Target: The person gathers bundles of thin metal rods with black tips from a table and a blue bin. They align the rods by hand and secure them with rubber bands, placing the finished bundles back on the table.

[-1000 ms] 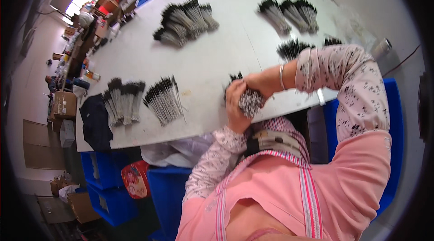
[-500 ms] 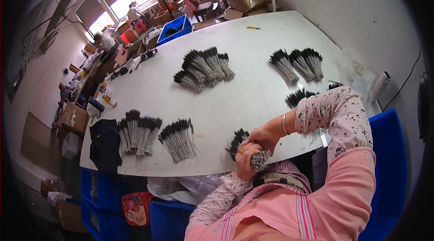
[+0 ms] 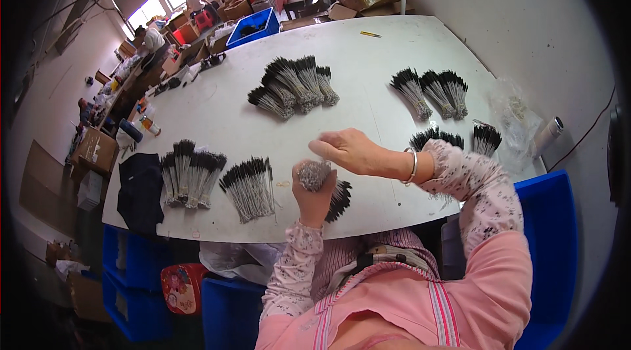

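Near the front edge of the table, my left hand (image 3: 310, 204) is wrapped round a bundle of thin brushes (image 3: 315, 176) with grey wire stems and black bristle tips. The stem ends point up toward me, and the black tips show to the right below my hand. My right hand (image 3: 351, 151) is raised just above and beyond the bundle, apart from it, fingers stretched out and slightly blurred. To the left lies a loose spread of similar brushes (image 3: 250, 190), with small tan rubber bands (image 3: 282, 184) beside it.
Brush bundles lie at the left (image 3: 190, 176), far middle (image 3: 296, 84) and far right (image 3: 430, 95) of the white table (image 3: 355, 107). Others sit by my right forearm. A dark cloth (image 3: 140, 192), a yellow cutter (image 3: 370, 34) and a blue bin (image 3: 254, 28) line the edges. People sit farther back.
My right hand has come off the bundle and lifted away, its fingers straightening. My left hand has moved left with the bundle. The whole view has shifted slightly.
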